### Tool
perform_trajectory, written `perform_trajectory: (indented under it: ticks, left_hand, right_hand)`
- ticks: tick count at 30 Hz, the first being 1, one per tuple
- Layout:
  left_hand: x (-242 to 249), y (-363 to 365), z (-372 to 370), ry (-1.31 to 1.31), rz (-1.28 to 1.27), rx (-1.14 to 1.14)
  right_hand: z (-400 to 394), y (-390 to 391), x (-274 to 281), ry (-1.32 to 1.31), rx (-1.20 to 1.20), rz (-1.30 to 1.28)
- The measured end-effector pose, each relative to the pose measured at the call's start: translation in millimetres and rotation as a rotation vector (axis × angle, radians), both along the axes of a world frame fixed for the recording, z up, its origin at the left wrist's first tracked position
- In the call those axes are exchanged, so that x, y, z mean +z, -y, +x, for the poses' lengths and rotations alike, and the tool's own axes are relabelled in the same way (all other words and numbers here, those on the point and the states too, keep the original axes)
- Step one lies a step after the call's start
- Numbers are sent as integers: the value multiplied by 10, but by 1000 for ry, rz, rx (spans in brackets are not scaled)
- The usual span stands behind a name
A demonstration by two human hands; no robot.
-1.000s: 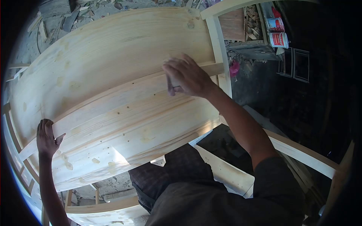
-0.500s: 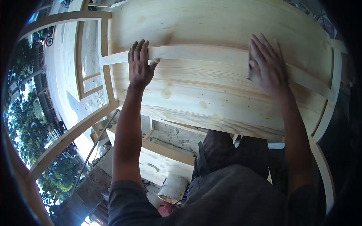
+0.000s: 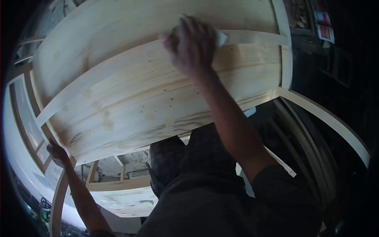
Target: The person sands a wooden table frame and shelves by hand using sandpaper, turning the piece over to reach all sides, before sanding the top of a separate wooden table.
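Note:
My right hand (image 3: 193,45) is closed over a piece of sandpaper (image 3: 222,38), pressing it on a narrow wooden rail (image 3: 252,38). Only a pale edge of the sheet shows beside the fingers. The rail runs across a broad pale wooden panel (image 3: 134,94) with knots, filler patches and small holes. At the panel's lower left corner, my left hand (image 3: 58,154) is wrapped round the upright of the wooden frame (image 3: 34,93); its fingertips are partly hidden.
A long wooden bar (image 3: 327,118) slants off the panel's right corner. Below the panel lies another wooden piece (image 3: 122,197) with an open frame. Red-and-white packets (image 3: 325,33) are at the upper right, above dark clutter. Several boards (image 3: 304,142) lean in shadow on the right.
My left hand has left the rail and gone down to the frame's left corner. My right hand has slid the sandpaper along the rail. The view has swung to the right.

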State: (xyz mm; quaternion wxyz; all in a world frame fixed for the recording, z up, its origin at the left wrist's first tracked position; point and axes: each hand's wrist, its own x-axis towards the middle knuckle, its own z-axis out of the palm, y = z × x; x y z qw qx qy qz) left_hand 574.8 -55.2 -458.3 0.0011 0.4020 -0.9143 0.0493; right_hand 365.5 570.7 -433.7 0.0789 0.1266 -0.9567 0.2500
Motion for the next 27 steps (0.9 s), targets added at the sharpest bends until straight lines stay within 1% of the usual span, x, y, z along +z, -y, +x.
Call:
perform_trajectory:
  ticks: [1, 2, 3, 4, 5, 6, 7, 8, 9, 10, 11, 12, 13, 14, 15, 16, 17, 18, 19, 20, 21, 22, 23, 24, 25, 26, 27]
  left_hand:
    - [-203, 424, 69, 11, -10, 2]
    - [-290, 661, 55, 103, 11, -64]
    - [-215, 433, -70, 181, -101, 57]
    - [-294, 308, -213, 197, -147, 94]
    - [-390, 280, -349, 151, -168, 115]
    - [-484, 255, -481, 103, -188, 135]
    - [-682, 292, -674, -8, -171, 145]
    - [-967, 579, -947, 41, 144, 167]
    - [-912, -10, -1120, -154, 306, -8]
    - [-823, -661, -1305, -320, 503, -183]
    - [-826, -1154, -1484, -425, 615, -239]
    - [-858, -1652, -1623, -511, 682, -208]
    - [-891, -2145, -1719, -602, 740, -130]
    - [-909, -2664, -1775, -708, 784, -32]
    - [-920, -3204, -1796, -819, 814, 56]
    - [-862, -3812, -1764, -900, 835, 113]
    - [-708, -4549, -1696, -926, 853, 88]
    - [-495, -5403, -1557, -903, 915, 11]
    - [-279, -6259, -1416, -880, 978, -66]
    - [-62, -7114, -1274, -855, 1044, -142]
    - [278, -7824, -1109, -643, 1108, -288]
    - [454, -8378, -970, -529, 1398, -433]
    - [465, -8912, -884, -517, 1623, -550]
    - [273, -9449, -823, -528, 1712, -608]
    - [210, -9840, -820, -460, 1856, -563]
    - [170, -10111, -706, -509, 1784, -543]
    - [129, -10334, -603, -562, 1710, -518]
  right_hand:
    - [84, 326, 209, 144, 159, -30]
    - [142, 537, 331, 239, 276, -35]
    - [193, 580, 228, 7, 431, 96]
    - [241, 308, 180, -30, 390, 140]
    - [245, 50, 60, -70, 355, 173]
    - [188, -214, -78, -120, 337, 202]
    - [110, -456, -213, -173, 328, 230]
    - [82, -907, -221, -181, 242, 277]
    - [96, -1482, -151, -187, 162, 315]
    - [120, -1980, -135, -183, 144, 329]
    - [201, -2435, -213, -103, 13, 423]
    - [298, -2922, -354, -133, -145, 442]
    - [503, -3324, -350, -37, -297, 566]
    - [702, -3280, 106, 371, -448, 256]
    - [894, -3220, 579, 718, -687, 18]
    - [1589, -3239, 491, 609, -598, -313]
    - [2281, -3253, 411, 530, -477, -648]
    - [2707, -3343, 564, 747, -601, -335]
    - [3117, -3516, 476, 774, -811, -458]
    - [3529, -3688, 389, 760, -1032, -591]
    - [3755, -3920, 428, 747, -1214, -647]
    - [3955, -4281, 445, 606, -1247, -866]
    - [4078, -4578, 458, 463, -1276, -1081]
    - [3612, -4558, 861, 335, -1351, -1169]
    - [3376, -4714, 1174, 259, -1371, -1087]
    - [3120, -4833, 1526, 162, -1433, -875]
    - [3088, -5065, 1804, 2, -1253, -1082]
